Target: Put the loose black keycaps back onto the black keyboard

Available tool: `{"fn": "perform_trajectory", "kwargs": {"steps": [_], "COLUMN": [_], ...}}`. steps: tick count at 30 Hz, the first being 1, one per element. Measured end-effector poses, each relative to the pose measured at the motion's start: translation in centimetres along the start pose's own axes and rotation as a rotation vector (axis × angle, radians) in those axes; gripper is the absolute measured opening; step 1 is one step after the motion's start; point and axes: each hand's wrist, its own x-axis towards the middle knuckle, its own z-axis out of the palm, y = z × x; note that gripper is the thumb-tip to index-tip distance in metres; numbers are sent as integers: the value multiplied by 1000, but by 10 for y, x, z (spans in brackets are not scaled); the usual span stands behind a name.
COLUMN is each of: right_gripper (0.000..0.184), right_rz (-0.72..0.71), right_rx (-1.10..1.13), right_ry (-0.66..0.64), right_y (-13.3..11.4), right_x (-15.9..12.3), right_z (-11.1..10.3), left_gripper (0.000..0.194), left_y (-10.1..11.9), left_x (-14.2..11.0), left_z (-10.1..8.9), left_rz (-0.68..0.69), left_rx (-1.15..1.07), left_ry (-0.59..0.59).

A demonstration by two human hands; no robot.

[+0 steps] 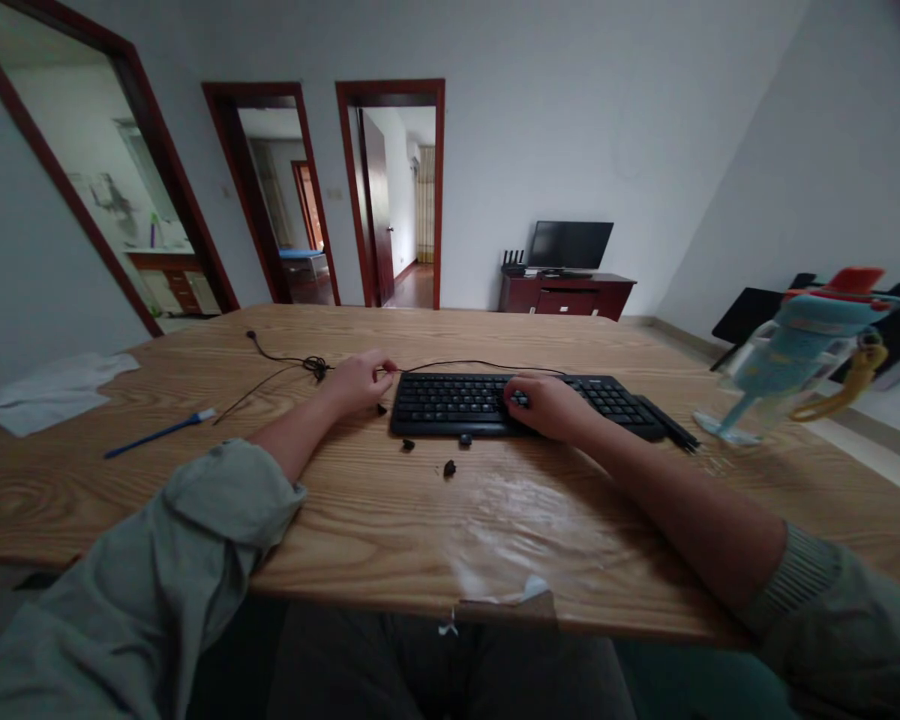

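A black keyboard (450,400) lies on the wooden table in front of me. My right hand (547,405) rests over its keys, right of the middle, with fingers curled and thumb and index finger pinched together. Whatever is between those fingertips is too small or hidden to make out. Just off the keyboard's left end, my left hand (360,382) is loosely curled, thumb and index finger a little apart, and I see nothing held in it. Near the front edge of the keyboard are a loose black keycap (465,440) and small dark pieces (450,468).
A blue-handled brush (157,435), a coiled cable (315,368) and white tissue (60,390) lie at the left. Right of the keyboard are black sticks (671,425) and a blue bottle with a red lid (810,340). Clear tape or film (510,530) covers the table's front.
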Motion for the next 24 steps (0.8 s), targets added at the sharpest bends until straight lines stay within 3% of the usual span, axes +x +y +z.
{"fn": "perform_trajectory", "kwargs": {"steps": [6,17,20,24], "right_gripper": [24,22,21,22], "right_rz": [29,21,15,16], "right_rx": [88,170,177,191], "right_ry": [25,-8,-5,-8], "right_y": [1,13,12,11], "right_x": [4,0,1,3], "right_z": [5,6,6,8], "left_gripper": [23,21,21,24], "left_y": [-15,-13,2,54], "left_x": [-2,-4,0,13], "left_z": [2,3,2,9], "left_rz": [-83,-35,-8,113], "left_rx": [-20,-38,-62,-112], "left_ry": [9,36,64,26]}}
